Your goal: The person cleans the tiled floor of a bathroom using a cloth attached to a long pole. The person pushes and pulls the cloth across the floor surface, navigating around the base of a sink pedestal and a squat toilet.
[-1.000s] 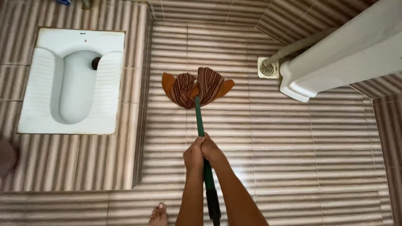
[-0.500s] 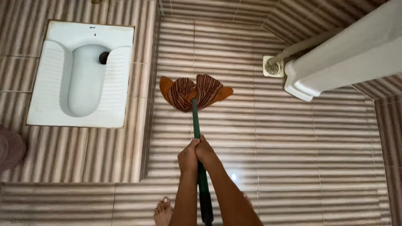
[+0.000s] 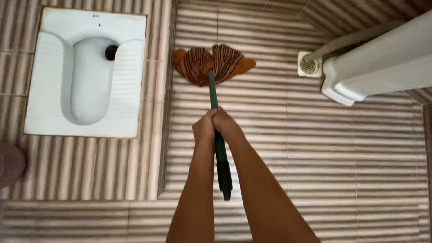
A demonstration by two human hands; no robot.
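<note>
Both of my hands grip a green mop handle side by side, my left hand on the left and my right hand on the right. The handle's dark end sticks out below my forearms. At the far end, the striped brown and orange mop cloth lies spread on the striped floor tiles, just right of the raised step.
A white squat toilet pan is set in a raised tiled platform on the left. A floor drain with a grey hose sits at upper right beside a white appliance. A rounded brownish object is at the left edge.
My arms have stretched out and pushed the mop cloth farther away along the floor, toward the far wall. My foot has left the view.
</note>
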